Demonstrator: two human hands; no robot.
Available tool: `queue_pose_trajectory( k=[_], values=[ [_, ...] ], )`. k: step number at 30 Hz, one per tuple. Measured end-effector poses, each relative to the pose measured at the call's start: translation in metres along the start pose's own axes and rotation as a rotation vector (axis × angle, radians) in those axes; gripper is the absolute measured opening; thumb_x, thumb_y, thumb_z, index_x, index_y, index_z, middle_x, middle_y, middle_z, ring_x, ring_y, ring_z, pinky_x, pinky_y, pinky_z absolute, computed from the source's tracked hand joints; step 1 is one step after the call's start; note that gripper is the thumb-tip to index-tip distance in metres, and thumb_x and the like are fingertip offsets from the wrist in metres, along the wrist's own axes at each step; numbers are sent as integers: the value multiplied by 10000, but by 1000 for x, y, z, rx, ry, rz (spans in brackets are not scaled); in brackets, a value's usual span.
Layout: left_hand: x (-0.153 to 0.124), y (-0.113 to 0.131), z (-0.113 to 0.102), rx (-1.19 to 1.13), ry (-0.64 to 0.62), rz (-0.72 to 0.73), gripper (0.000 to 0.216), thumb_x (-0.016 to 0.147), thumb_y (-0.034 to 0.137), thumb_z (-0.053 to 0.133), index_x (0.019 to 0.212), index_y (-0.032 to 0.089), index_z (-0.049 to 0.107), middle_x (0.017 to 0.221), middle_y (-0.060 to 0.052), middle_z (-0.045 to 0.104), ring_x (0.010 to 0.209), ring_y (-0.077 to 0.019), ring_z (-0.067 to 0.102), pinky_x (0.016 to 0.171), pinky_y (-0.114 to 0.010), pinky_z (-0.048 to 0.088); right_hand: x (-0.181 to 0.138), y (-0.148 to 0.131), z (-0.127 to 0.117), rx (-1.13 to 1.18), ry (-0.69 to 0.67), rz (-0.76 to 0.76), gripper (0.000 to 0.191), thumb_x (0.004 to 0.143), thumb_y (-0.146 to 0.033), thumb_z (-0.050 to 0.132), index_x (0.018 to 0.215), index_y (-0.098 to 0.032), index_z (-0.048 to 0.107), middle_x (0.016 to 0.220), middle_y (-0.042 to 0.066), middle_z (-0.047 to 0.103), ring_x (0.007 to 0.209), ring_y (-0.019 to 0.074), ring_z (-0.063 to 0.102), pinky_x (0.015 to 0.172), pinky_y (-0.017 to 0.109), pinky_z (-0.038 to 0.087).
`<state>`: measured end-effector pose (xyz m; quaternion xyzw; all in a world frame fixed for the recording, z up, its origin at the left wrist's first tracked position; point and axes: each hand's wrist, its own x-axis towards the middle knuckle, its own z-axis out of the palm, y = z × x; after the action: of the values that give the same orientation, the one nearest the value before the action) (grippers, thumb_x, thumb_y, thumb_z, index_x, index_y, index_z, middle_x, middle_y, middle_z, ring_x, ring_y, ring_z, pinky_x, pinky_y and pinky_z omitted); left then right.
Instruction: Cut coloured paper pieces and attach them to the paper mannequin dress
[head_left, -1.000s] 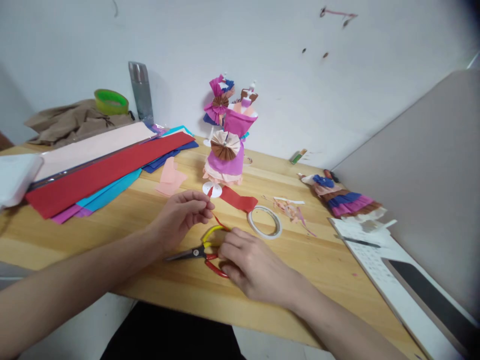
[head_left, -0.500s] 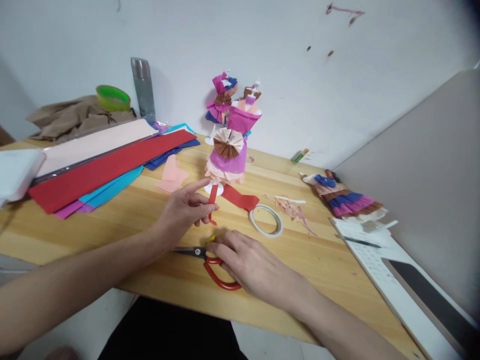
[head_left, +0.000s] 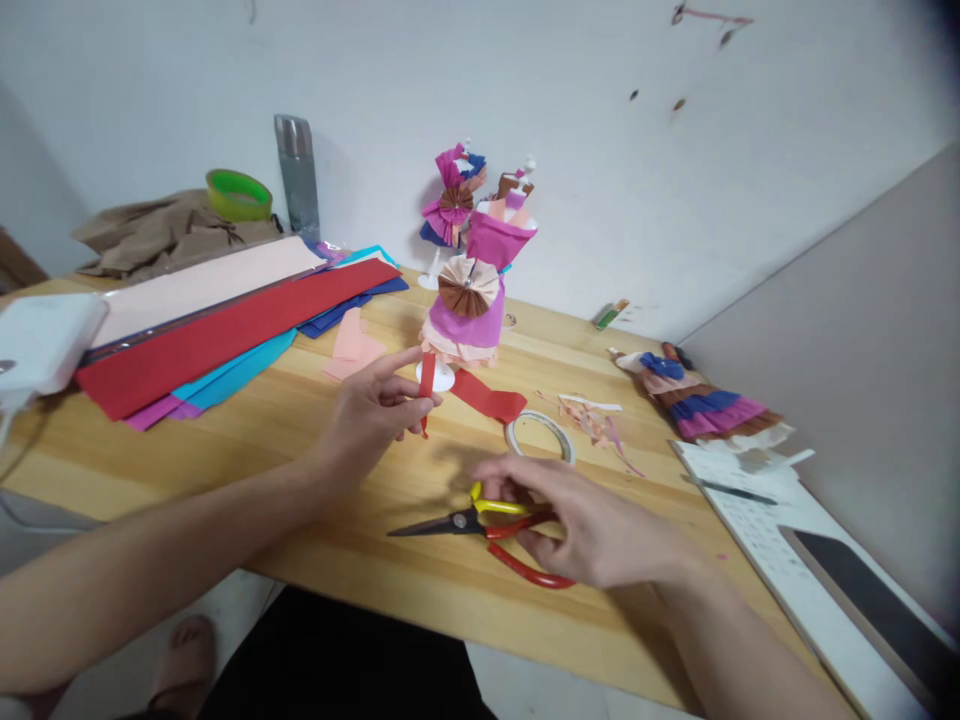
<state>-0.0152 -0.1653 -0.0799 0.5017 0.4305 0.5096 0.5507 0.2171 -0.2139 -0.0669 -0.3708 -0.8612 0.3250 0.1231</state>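
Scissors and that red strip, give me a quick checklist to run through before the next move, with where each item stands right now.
1. Right hand grips the scissors at the handles: ok.
2. Scissor blades closed, tip pointing away from the left hand: ok.
3. Left-hand fingertips pinch the red strip, held upright: ok.
4. Strip and blades are apart, nothing between the blades: ok.
5. Tape roll lies flat on the table, beyond the scissors: ok.
6. Cut line marked on the strip: cannot tell.
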Motion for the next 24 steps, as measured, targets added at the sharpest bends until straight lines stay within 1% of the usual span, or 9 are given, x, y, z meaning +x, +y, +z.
queue_pose_trajectory(
  k=[2, 5, 7, 8, 11, 14, 18, 20, 24],
  values=[
    [1, -1, -1, -10, 5, 15, 631, 660, 231, 761, 1271, 151, 623, 749, -20, 745, 488, -82, 550, 436, -196, 373, -1, 3, -3, 116, 27, 35, 572, 727, -85, 618, 1274, -239, 545, 895, 18, 568, 747, 140, 557, 621, 239, 461],
    [3, -3, -1, -24, 20, 33, 638, 645, 226, 761, 1263, 142, 629, 722, -19, 740, 484, -84, 545, 439, -198, 371, 6, 2, 0, 226, 115, 44, 423, 716, -235, 773, 1116, -211, 636, 746, -30, 478, 617, 109, 457, 531, 224, 382],
    [4, -4, -1, -25, 22, 33, 630, 644, 218, 755, 1256, 135, 632, 726, -22, 741, 490, -86, 551, 444, -200, 377, 13, -2, 5, 263, 205, 22, 327, 736, -330, 793, 1005, -199, 661, 666, -53, 425, 563, 95, 394, 503, 226, 333],
    [4, -5, -1, -21, 21, 26, 626, 647, 216, 753, 1255, 133, 633, 736, -26, 743, 498, -88, 556, 447, -200, 380, 16, -3, 7, 300, 248, 13, 289, 776, -361, 763, 993, -199, 661, 648, -56, 422, 541, 91, 389, 493, 228, 325],
    [6, -8, -2, -11, 8, -2, 604, 653, 218, 751, 1241, 132, 641, 764, -33, 747, 506, -86, 559, 446, -198, 378, 27, -8, 12, 440, 352, 14, 277, 864, -386, 672, 1073, -207, 635, 688, -29, 522, 547, 110, 516, 510, 241, 406],
    [8, -11, -2, -19, 3, 7, 588, 652, 220, 745, 1226, 134, 652, 741, -24, 740, 490, -85, 550, 434, -201, 364, 42, -13, 12, 491, 511, 69, 311, 836, -369, 713, 1082, -214, 604, 751, -3, 604, 600, 143, 619, 528, 253, 459],
    [9, -10, 0, -42, 10, 33, 621, 642, 207, 735, 1245, 107, 630, 697, -14, 734, 474, -84, 539, 436, -209, 361, 65, -18, 9, 545, 713, 52, 333, 764, -350, 782, 1002, -215, 591, 730, -18, 630, 538, 121, 598, 484, 230, 440],
    [8, -8, 0, -27, -9, 34, 629, 649, 195, 723, 1260, 98, 613, 686, -6, 729, 487, -86, 544, 447, -211, 369, 75, -19, 9, 584, 755, 19, 350, 734, -350, 803, 975, -212, 590, 717, -16, 652, 526, 119, 586, 490, 236, 450],
    [7, -6, 0, -1, -49, 58, 608, 654, 186, 711, 1250, 113, 612, 659, 20, 708, 509, -90, 551, 462, -213, 382, 86, -17, 13, 676, 780, -9, 376, 675, -346, 837, 929, -219, 591, 706, -13, 682, 490, 111, 556, 471, 236, 435]
  ],
)
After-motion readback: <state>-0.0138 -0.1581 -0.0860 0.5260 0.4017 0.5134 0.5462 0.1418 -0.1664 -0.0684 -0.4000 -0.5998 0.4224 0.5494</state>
